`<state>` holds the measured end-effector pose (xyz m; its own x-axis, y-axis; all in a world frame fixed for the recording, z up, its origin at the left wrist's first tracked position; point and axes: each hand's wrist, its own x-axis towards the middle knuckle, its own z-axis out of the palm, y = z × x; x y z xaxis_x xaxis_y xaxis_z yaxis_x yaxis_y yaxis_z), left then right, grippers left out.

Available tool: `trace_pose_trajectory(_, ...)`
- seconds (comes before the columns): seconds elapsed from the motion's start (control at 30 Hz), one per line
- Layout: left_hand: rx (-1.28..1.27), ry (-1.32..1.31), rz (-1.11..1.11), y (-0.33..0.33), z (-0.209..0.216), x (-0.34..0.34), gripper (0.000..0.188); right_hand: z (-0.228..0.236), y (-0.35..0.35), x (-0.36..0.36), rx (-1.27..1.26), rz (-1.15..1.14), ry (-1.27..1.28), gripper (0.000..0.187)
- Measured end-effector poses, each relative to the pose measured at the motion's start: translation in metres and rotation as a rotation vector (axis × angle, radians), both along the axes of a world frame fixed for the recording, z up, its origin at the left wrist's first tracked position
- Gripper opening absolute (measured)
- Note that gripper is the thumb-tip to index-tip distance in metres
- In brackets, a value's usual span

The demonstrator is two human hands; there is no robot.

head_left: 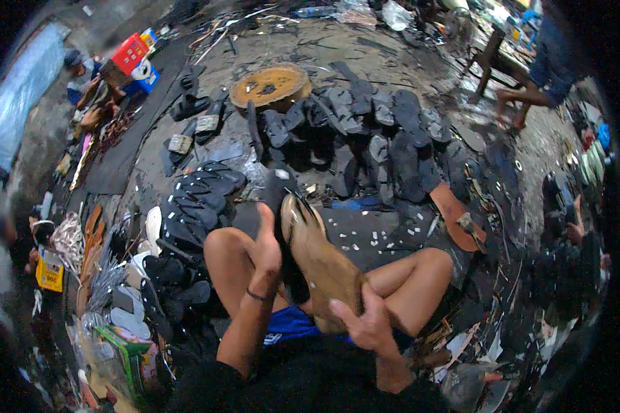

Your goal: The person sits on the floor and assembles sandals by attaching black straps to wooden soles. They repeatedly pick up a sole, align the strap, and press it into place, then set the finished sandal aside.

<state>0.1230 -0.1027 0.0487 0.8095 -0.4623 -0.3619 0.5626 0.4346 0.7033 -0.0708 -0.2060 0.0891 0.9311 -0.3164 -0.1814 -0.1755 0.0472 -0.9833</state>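
My right hand [373,322] grips the heel end of a brown foot-shaped shoe last [331,265] held slantwise above my lap. Its toe end points away from me, and dark straps lie near the toe. Just left of the last is a long black sandal sole [275,193] with a pale spot near its far end. My left hand [266,244] is closed against that sole, thumb stretched upward along its edge. The other fingers of this hand are mostly hidden behind. Motion blurs the last and the sole slightly.
Black soles and sandals [344,110] lie in rows ahead, near a round wooden block [270,84]. More strapped sandals [196,203] are stacked by my left knee. White scraps dot a dark mat [372,234]; a brown sole piece [458,217] lies right. Other people sit and stand around.
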Motion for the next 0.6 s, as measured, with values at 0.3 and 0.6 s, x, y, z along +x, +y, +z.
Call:
trace_pose_trajectory(0.3, -0.455, 0.127, -0.202, 0.022, 0.004, -0.003, 0.076, -0.139, -0.028, 0.042, -0.661, -0.271, 0.121, 0.053)
trace_pose_trajectory(0.6, -0.353, 0.312, -0.392, 0.006, -0.003, -0.057, 0.066, 0.003, -0.078, 0.114, -0.569, 0.267, -0.241, 0.041)
